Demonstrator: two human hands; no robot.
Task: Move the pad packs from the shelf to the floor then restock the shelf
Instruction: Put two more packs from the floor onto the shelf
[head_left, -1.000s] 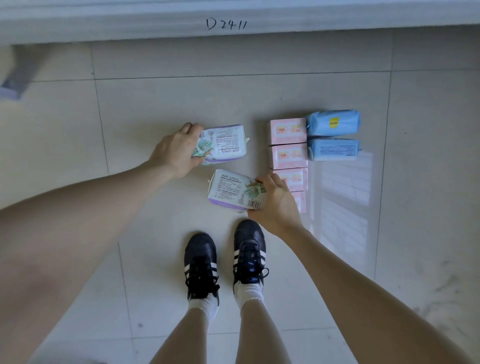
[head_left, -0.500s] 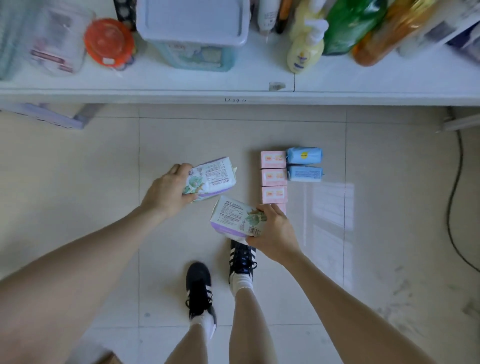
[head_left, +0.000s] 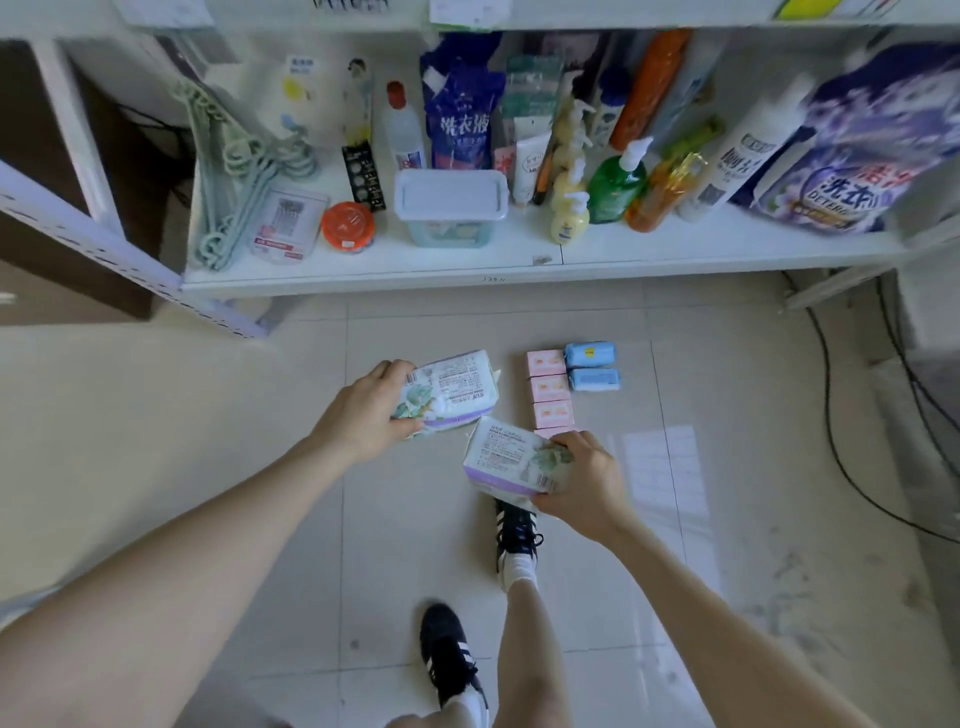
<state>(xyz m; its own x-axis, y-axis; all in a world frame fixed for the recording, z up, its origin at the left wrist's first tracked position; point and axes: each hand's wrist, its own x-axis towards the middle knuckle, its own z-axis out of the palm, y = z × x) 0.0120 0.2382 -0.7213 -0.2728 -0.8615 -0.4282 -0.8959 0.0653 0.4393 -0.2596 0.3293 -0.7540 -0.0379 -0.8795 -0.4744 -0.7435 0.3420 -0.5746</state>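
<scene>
White-lilac wrap, leaf print (both alike) | left fingers (head_left: 385, 371) grasp upper pack (head_left: 460, 387) | right fingers (head_left: 571, 441) grasp lower pack (head_left: 506, 460)

The nearest small pink box (head_left: 553, 431) in the floor row is mostly hidden behind the white-and-purple plastic pad pack (head_left: 511, 460). The big purple detergent bag (head_left: 852, 156) is blurred.

Left hand (head_left: 363, 410) gripping, right hand (head_left: 587, 483) gripping
</scene>
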